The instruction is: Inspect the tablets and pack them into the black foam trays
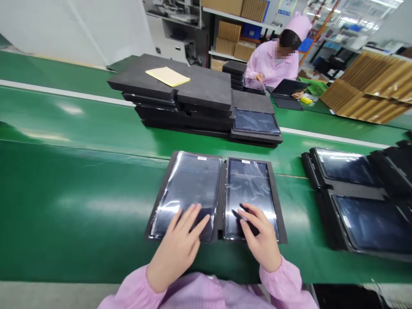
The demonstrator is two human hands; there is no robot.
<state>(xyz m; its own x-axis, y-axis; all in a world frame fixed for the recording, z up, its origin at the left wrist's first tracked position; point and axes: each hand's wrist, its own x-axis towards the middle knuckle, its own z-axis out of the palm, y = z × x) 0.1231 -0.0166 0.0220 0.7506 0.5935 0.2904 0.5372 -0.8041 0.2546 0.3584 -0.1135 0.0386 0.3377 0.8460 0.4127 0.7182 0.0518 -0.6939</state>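
Observation:
A black foam tray (220, 210) lies on the green table (96, 206) in front of me, with two dark glossy panels side by side in it. Clear film covers both, and each has a small white label at its top edge. On the lower part of the left panel (196, 182) rests my left hand (178, 242), fingers spread and holding nothing. My right hand (260, 236) is over the lower part of the right panel (247, 184), its fingertips at the surface, fingers apart and nothing between them.
Stacked black foam trays (199, 88) stand behind, a yellow pad (168, 76) on top. More trays with panels (373, 219) sit at the right. Across the table a person in pink (273, 64) handles a dark tablet-like item (288, 92). Cardboard dividers (370, 90) stand at back right.

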